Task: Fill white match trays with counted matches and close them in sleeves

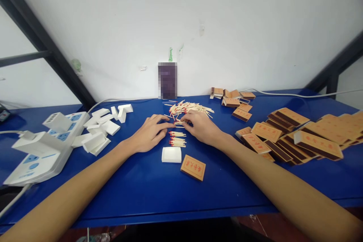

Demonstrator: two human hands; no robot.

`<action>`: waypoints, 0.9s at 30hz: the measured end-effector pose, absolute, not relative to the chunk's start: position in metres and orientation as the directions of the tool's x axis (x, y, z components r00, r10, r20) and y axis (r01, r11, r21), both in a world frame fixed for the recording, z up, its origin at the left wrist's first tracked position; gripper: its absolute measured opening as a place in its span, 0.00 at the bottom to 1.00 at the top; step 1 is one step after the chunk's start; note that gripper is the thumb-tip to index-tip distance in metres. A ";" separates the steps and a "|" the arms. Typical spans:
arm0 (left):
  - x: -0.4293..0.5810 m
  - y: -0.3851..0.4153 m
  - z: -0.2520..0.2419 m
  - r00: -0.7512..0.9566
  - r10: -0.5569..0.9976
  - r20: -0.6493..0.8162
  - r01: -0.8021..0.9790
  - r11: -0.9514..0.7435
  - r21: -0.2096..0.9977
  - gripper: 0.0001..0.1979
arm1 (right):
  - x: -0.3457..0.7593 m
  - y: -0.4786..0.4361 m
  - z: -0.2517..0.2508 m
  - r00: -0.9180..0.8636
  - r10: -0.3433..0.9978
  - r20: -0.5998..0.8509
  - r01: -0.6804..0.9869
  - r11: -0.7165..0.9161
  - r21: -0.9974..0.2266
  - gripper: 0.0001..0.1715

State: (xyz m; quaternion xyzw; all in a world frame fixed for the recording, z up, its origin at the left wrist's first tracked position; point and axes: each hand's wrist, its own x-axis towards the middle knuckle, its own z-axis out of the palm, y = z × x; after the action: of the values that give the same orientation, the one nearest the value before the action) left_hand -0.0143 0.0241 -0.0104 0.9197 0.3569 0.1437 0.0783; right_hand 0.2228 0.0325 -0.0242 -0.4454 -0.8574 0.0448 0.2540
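Note:
On the blue table, my left hand [151,132] lies with fingers stretched out, its index fingertip at the red heads of a few matches [178,123]. From the other side, my right hand [200,126] has its thumb and forefinger closed on the plain ends of these matches. Just below the hands, small rows of matches [177,142] lie side by side, heads to the left. Nearer to me are an open white matchbox tray [171,155] and an orange matchbox sleeve [193,167]. Behind my right hand spreads a loose heap of matches [195,107], partly hidden by it.
White trays [102,126] are scattered at the left beside a white power strip [65,143] with plugged-in adapters. Several orange matchboxes [266,131] are piled at the right, others [231,102] at the back. A blurred dark panel [168,81] stands against the wall.

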 end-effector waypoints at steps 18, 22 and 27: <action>-0.014 0.024 -0.011 0.679 0.711 0.184 0.667 -0.702 0.250 0.21 | 0.223 0.026 -0.018 -0.511 0.766 0.390 0.758 0.616 -0.216 0.17; -0.014 0.024 -0.011 0.674 0.724 0.146 0.689 -0.687 0.229 0.22 | 0.222 0.024 -0.016 -0.511 0.768 0.385 0.770 0.609 -0.192 0.17; -0.014 0.025 -0.012 0.667 0.730 0.148 0.699 -0.682 0.214 0.23 | 0.222 0.023 -0.015 -0.513 0.770 0.380 0.773 0.607 -0.186 0.16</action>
State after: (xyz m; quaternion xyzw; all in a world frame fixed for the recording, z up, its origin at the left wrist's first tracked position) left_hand -0.0136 0.0250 -0.0121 0.9103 0.3924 0.1113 0.0697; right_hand 0.2217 0.0231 -0.0151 -0.4432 -0.8698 -0.0034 0.2168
